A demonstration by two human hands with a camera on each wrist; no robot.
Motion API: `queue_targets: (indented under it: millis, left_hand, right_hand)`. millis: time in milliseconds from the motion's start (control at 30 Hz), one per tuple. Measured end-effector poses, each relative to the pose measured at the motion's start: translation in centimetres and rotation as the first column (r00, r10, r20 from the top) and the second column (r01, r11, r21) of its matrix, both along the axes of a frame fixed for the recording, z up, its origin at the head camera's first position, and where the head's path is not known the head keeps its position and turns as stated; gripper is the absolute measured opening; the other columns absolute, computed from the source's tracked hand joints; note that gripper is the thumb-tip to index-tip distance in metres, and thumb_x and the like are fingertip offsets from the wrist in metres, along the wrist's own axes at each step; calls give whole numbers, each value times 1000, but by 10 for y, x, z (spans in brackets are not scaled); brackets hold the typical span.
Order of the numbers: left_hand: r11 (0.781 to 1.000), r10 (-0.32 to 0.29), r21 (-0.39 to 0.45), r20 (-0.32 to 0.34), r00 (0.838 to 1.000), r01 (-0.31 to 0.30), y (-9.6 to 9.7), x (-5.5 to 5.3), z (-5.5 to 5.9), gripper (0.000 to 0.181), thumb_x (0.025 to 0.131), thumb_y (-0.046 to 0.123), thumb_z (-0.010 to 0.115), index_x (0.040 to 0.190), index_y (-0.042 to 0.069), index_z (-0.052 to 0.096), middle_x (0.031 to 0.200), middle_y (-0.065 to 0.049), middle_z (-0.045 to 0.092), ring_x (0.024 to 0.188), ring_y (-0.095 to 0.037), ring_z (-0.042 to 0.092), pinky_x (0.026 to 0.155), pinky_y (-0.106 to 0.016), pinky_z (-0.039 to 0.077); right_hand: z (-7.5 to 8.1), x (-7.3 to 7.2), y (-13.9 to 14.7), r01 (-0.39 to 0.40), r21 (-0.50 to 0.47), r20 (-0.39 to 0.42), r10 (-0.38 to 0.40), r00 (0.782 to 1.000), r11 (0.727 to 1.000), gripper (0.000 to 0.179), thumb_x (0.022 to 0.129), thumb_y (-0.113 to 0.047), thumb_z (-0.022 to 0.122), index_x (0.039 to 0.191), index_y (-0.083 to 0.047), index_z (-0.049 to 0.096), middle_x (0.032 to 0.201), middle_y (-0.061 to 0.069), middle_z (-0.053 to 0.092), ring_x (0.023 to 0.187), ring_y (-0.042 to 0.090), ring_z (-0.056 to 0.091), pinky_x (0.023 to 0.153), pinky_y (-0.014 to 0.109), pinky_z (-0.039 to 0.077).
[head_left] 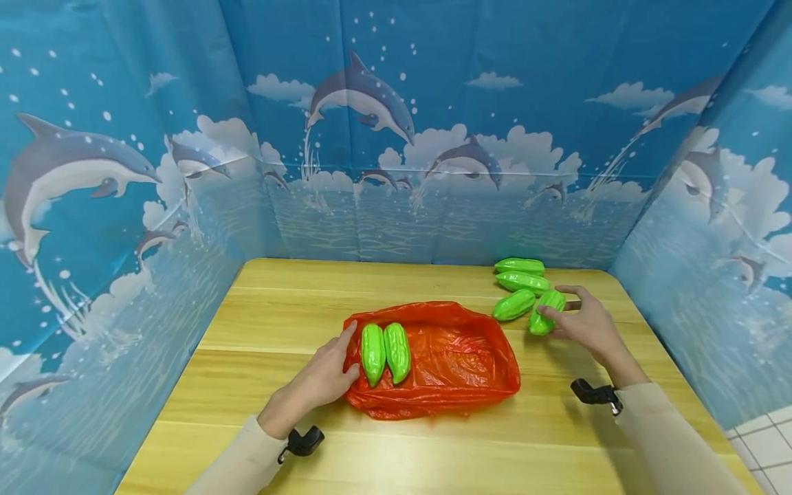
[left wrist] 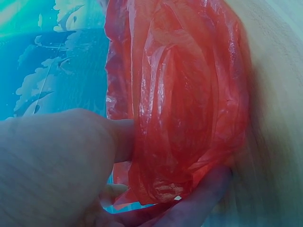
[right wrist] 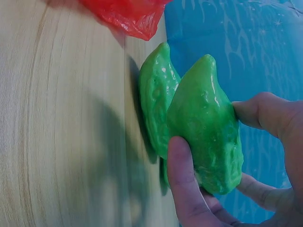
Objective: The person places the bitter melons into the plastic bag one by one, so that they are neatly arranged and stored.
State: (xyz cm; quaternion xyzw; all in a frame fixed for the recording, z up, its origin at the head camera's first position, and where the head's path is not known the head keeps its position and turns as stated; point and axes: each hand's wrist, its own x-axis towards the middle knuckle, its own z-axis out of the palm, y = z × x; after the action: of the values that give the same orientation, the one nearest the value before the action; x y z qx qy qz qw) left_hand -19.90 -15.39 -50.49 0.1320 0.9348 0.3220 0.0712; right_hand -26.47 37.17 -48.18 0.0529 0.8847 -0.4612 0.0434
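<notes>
My right hand [head_left: 590, 328] pinches a glossy green bitter melon [head_left: 546, 317] between thumb and fingers, at the back right of the table. In the right wrist view the held melon [right wrist: 206, 125] is tilted with its pointed end up, and another melon [right wrist: 156, 99] shows behind it. My left hand [head_left: 323, 372] grips the left end of an open red plastic bag [head_left: 458, 357], spread into a long tray shape. Two green bitter melons [head_left: 397, 354] lie side by side in the bag's left part. In the left wrist view, thumb and fingers span the red plastic [left wrist: 184, 109].
Several more bitter melons [head_left: 522, 282] lie beside the right hand near the table's back edge. The bag rests mid-way across the wooden table [head_left: 247, 385]. Blue dolphin-print sheets [head_left: 421, 227] enclose the back and both sides.
</notes>
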Motion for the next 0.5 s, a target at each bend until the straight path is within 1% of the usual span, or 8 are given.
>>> queue_targets:
  millis: [133, 367, 500]
  left_hand:
    - [1000, -4, 0, -7, 1000, 4, 0, -1, -1, 90, 109, 8, 73, 185, 3, 25, 172, -34, 56, 156, -50, 61, 128, -66, 54]
    - [1000, -4, 3, 0, 1000, 4, 1, -2, -1, 90, 111, 10, 73, 186, 5, 24, 174, -33, 54, 158, -50, 59, 130, -66, 53]
    - [1000, -10, 2, -11, 1000, 10, 1, -3, 0, 89, 111, 10, 73, 186, 5, 25, 174, -33, 54, 159, -52, 58, 131, -67, 52]
  right_hand:
    - [1, 1, 0, 3, 8, -7, -3, 1000, 1000, 102, 113, -50, 75, 184, 0, 22, 170, 51, 36, 93, 33, 89, 86, 45, 75]
    - [5, 3, -1, 4, 19, -21, -3, 1000, 1000, 102, 113, -50, 75, 184, 0, 22, 170, 51, 35, 91, 32, 89, 85, 43, 75]
    - [8, 5, -4, 1, 40, -27, 0, 1000, 999, 101, 114, -51, 74, 184, -1, 23, 171, 50, 35, 91, 32, 89, 86, 43, 75]
